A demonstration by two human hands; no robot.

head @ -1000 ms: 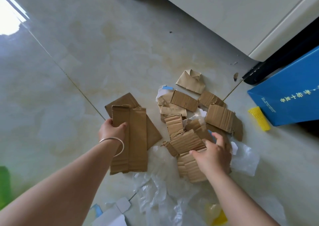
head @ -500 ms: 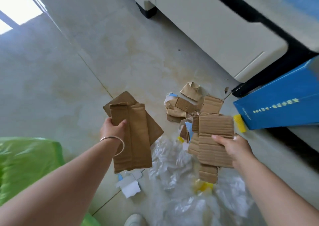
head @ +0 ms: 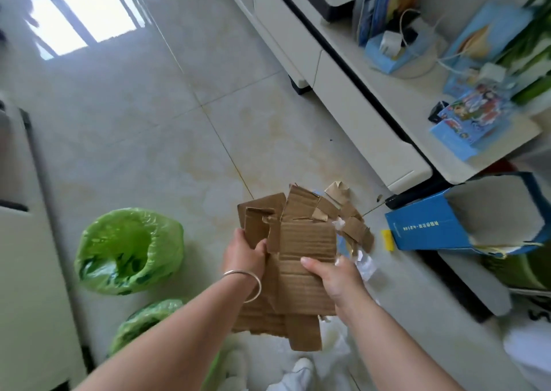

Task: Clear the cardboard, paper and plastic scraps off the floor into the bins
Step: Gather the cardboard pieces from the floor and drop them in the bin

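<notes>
A stack of brown cardboard pieces (head: pixel 301 241) is held in the air between both hands. My left hand (head: pixel 243 256), with a bangle on its wrist, grips the stack's left edge. My right hand (head: pixel 334 277) grips the right side, thumb on top. Smaller cardboard scraps (head: pixel 354 226) lie on the floor beyond the stack, with bits of white paper and clear plastic (head: pixel 366 268) beside my right hand. A bin lined with a green bag (head: pixel 128 250) stands at the left, a second green-lined bin (head: pixel 143 325) closer to me.
A blue box (head: pixel 432 229) lies open on the floor at the right, a small yellow item (head: pixel 387 240) beside it. A white low cabinet (head: pixel 357 98) with cluttered top runs along the right. White furniture (head: pixel 26 241) stands at the left. My shoe (head: pixel 301 366) shows below.
My two hands have come together, merging their separate cardboard bundles into one stack. The view has risen and swung left, bringing the green-lined bins into sight.
</notes>
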